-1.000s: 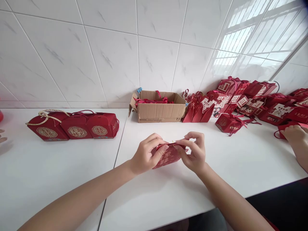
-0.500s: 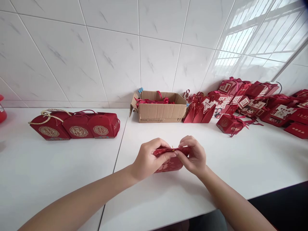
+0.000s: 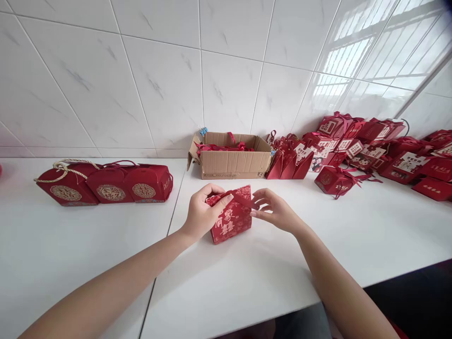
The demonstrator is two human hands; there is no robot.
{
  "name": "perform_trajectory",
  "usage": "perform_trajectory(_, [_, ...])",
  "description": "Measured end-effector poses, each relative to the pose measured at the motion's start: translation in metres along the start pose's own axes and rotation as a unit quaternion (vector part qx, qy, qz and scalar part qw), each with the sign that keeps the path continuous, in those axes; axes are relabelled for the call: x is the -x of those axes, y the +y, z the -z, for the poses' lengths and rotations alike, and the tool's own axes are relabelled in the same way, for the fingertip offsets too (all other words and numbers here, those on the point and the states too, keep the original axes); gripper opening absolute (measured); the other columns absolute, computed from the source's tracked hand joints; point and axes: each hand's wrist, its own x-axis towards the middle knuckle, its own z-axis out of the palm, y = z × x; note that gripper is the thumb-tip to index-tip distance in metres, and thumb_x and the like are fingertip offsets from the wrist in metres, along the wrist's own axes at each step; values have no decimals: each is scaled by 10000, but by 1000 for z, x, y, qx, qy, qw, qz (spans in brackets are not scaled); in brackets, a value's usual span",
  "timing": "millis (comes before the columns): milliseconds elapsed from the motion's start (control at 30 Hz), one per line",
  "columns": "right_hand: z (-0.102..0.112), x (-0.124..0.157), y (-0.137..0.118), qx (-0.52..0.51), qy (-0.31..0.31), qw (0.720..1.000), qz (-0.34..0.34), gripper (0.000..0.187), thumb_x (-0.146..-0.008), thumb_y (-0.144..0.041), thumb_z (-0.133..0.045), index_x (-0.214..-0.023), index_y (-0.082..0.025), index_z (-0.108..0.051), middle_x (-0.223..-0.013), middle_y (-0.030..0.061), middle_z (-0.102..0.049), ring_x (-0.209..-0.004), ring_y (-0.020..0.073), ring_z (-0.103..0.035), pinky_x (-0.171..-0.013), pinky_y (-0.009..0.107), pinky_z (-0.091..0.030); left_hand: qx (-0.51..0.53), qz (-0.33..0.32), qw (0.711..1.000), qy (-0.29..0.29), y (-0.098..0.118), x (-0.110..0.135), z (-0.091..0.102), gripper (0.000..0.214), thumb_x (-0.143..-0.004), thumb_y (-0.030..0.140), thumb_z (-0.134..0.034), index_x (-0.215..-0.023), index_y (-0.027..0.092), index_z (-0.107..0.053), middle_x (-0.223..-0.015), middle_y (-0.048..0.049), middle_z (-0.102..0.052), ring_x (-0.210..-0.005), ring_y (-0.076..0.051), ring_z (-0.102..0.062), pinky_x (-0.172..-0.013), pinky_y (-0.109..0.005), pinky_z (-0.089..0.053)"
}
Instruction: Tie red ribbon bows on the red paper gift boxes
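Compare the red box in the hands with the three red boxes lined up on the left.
The held box bears large pale characters; the left row bears round gold medallions. The held box is gripped by the left hand; the left row lies free on the counter. Both are red.

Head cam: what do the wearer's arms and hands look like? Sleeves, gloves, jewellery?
The left forearm and right forearm are bare along all that shows, with no sleeve over them. The left hand and right hand wear no gloves. No ring, watch or bracelet is visible. Nails look short and plain, as far as this view tells.
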Motion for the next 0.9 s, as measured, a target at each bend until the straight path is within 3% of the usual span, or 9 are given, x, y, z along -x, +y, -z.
perform_trajectory(100, [0,-2,0,28,-36,997,-65,308,-770,-490,-662,-790,-186,-613,-826,35,-636,-729,153,-584,-656,299,-484,-8,0,1000,10,-4,-1,0,201,-764,335,-695,-737,173,-579,-733,3,-624,-708,-131,-595,-696,-257,-502])
perform_trajectory(200, [6,-1,-2,-13,-52,994,-91,310,-766,-482,-673,-733,-178,-627,-688,3,-580,-626,120,-492,-555,257,-382,-10,-5,1000,4,-5,1,-1,190,-759,326,-697,-746,173,-585,-731,4,-629,-697,-128,-593,-683,-251,-496])
perform_trajectory(300, [15,2,-3,-101,-47,992,-60,267,-733,-423,-734,-717,-173,-639,-682,-3,-558,-627,112,-468,-564,255,-351,-16,-13,1000,0,-4,3,-1,165,-756,305,-694,-757,175,-594,-731,4,-635,-686,-128,-596,-675,-253,-495])
perform_trajectory(467, [26,4,2,-209,1,977,53,177,-753,-352,-744,-681,-203,-680,-711,-2,-558,-674,117,-485,-632,270,-388,-5,-40,999,-23,5,11,-4,117,-769,235,-660,-731,170,-571,-682,7,-607,-618,-114,-579,-593,-237,-490])
perform_trajectory(600, [26,4,2,-314,54,941,115,116,-756,-350,-745,-722,-250,-698,-734,-12,-565,-690,119,-527,-668,282,-446,20,-167,984,-51,13,26,-11,104,-746,140,-652,-735,167,-552,-696,-10,-605,-627,-121,-598,-575,-239,-502])
perform_trajectory(733, [14,7,-6,-338,61,928,146,156,-741,-359,-762,-759,-241,-663,-713,-14,-602,-692,133,-587,-705,308,-492,0,-326,942,-76,17,42,-19,177,-693,57,-663,-772,171,-554,-727,-25,-626,-668,-130,-613,-625,-260,-524])
perform_trajectory(900, [-6,18,-18,-349,51,927,125,286,-759,-237,-755,-953,-308,-558,-682,-65,-626,-566,100,-554,-550,237,-474,-27,-378,919,-111,15,49,-22,183,-710,68,-673,-784,175,-545,-705,-26,-632,-631,-131,-594,-582,-259,-508])
